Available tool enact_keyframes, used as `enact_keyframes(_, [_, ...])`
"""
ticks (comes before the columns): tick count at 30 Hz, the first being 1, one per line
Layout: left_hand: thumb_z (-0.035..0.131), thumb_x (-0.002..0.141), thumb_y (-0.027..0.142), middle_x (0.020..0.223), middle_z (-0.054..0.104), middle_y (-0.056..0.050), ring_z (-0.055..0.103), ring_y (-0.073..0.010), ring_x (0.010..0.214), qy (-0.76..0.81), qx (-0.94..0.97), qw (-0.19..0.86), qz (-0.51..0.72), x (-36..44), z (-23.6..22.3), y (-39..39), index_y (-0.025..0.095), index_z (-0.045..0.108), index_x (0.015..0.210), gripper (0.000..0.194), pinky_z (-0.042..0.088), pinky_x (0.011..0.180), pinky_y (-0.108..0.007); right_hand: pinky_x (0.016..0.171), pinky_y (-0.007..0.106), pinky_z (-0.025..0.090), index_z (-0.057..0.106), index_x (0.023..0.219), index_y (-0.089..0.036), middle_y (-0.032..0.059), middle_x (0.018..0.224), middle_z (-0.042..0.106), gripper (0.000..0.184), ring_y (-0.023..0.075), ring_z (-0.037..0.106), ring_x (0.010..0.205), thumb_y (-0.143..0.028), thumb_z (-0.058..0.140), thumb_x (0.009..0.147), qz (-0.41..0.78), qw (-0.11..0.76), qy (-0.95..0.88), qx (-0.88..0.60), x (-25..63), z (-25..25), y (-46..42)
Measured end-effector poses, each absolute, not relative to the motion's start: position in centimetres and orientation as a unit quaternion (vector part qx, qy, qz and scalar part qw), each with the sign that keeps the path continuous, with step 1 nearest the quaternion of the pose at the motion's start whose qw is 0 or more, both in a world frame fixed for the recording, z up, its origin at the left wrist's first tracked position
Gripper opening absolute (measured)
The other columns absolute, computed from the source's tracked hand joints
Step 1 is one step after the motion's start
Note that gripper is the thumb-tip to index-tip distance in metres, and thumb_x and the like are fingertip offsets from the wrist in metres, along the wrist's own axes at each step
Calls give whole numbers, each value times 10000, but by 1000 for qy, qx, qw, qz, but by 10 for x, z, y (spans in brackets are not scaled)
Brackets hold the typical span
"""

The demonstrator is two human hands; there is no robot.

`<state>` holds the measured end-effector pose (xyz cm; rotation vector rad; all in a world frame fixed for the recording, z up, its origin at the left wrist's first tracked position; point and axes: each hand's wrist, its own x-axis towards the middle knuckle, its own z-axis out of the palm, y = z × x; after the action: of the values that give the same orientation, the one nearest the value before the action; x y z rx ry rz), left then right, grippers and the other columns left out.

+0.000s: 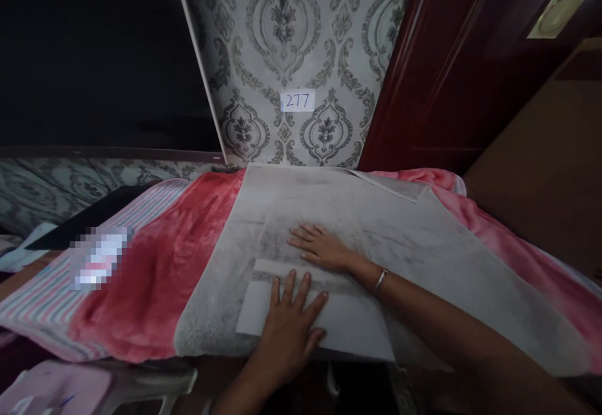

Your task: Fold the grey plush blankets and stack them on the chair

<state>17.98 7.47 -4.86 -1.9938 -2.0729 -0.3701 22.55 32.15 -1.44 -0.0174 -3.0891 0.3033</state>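
Observation:
A grey fleecy cloth (226,264) is spread over the table's covering, with dark smudges of brushed pile in its middle. My right hand (324,249) lies flat on it, fingers apart and pointing left. Nearer to me, my left hand (291,330) rests with spread fingers on a smooth white sheet (350,324), which may be paper or thin board. Between the two hands, a narrow fuzzy grey strip (263,275) crosses the white sheet. Neither hand holds anything. At the far right, a thin corner flap (395,183) of the cloth is folded over.
A red and pink plush blanket (155,271) shows on both sides, with a striped edge at left. A blurred-out object (101,258) lies on that edge. Behind are a dark television (103,57), patterned wallpaper and a card (298,100) reading 277. A pink stool (61,387) stands lower left.

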Motion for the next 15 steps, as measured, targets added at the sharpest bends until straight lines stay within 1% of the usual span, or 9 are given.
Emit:
enact_keyframes(4, [647,908,438,1703,207,-69,168,-429,1548,-709,-684,118,-123,181,-57,74,423,313,1578,749,256,1169,-724,1241,566,152,303,1607,-368,15,1698,201,608,299,152,1564,-598,299,1044,66,30,-992,-104,191,-11,364])
enact_keyframes(7, [659,896,444,1707,189,-70,155,-430,1551,-707,-687,110,-128,180,-57,74,422,286,1589,787,230,1179,-726,1220,566,229,300,1610,-362,20,1690,235,604,311,208,1549,-579,272,1047,67,10,-981,-180,168,-7,390])
enact_keyframes(10, [665,890,457,1715,153,-60,152,-432,1552,-710,-686,94,-130,180,-55,73,427,268,1594,809,188,1194,-724,1203,543,285,289,1618,-334,34,1674,290,608,300,259,1533,-549,254,1050,78,-4,-972,-223,156,-7,401])
enact_keyframes(15, [666,895,447,1713,161,-54,150,-430,1553,-718,-682,56,-129,182,-49,71,425,310,1579,772,209,1192,-724,1211,515,282,280,1621,-325,36,1675,289,625,287,266,1531,-566,249,1045,85,2,-967,-241,156,-12,402])
